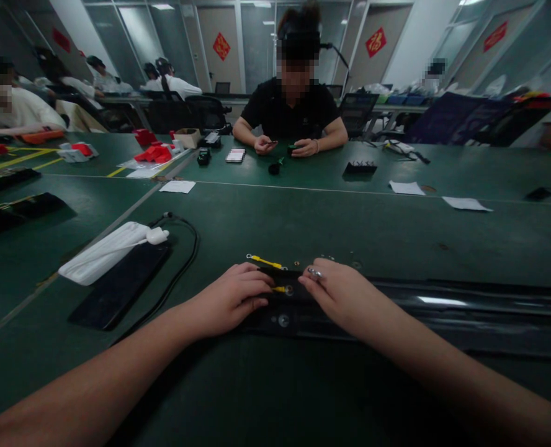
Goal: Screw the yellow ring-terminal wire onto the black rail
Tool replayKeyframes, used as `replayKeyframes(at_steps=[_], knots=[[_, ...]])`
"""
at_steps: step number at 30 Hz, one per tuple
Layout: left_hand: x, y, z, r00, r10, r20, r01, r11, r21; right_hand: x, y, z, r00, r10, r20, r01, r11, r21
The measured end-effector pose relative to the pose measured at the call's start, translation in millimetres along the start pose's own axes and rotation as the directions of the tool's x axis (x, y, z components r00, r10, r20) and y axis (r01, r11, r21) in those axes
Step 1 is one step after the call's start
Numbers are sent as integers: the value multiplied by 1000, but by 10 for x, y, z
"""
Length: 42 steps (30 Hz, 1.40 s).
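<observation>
A long black metal rail (443, 304) lies across the table in front of me. My left hand (238, 297) is at its left end, fingers bent, thumb and fingers closed around a short yellow wire (279, 289). The wire's ring end sits at a hole in the rail. Just to the right, my right hand (334, 287) is closed over the rail, and a small silver metal piece (314, 273) shows between its fingers; the rest of it is hidden. A second yellow wire with ring ends (265, 262) lies behind the rail. On the rail's near side is a round screw head (283, 320).
To the left are a white power bank (105, 251), a dark phone (121, 285) and a black cable (194, 248). Small washers (296, 263) lie behind the rail. Across the table a person in black (294, 115) handles small parts. Red parts (157, 152) and paper slips (177, 186) lie farther off.
</observation>
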<state>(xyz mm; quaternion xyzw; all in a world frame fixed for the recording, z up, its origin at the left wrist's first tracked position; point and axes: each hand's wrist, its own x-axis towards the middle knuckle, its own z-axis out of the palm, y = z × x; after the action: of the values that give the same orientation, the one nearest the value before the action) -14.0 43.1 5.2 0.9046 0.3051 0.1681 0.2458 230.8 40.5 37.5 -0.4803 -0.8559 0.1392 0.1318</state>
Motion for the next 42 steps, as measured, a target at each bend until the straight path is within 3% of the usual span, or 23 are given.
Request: replayKeyframes(at_steps=[3,6,14,19,30,35,38,42], knots=[[3,4,-5,1000,3,1,-2,1000,-5,-8,-27,-7,999,34,12,-34,999,15],[12,22,-21,1000,2,15,-2,1000,-15,-24,-60,7,996,87,-22,-83,987,140],[13,21,-13,1000,-7,23,8,1000,-23,-57,-152,78,989,110,-102,-72,945,319],[5,10,1,1000,-10,17,10,1000,-23,-144,-265,49,988,114,-106,-84,963,257],[13,24,15,1000,-10,3,10,1000,-24,-188,-413,218,977,156,-145,-126,972,198],[10,36,10,1000,-19,9,20,1000,-20,-137,-274,3,976,142,-168,-118,982,146],[7,35,8,1000,-13,8,13,1000,-18,-146,-85,-94,998,11,-67,6,967,256],[9,28,8,1000,-2,10,2,1000,-20,-189,144,-46,1000,19,-13,-11,902,431]])
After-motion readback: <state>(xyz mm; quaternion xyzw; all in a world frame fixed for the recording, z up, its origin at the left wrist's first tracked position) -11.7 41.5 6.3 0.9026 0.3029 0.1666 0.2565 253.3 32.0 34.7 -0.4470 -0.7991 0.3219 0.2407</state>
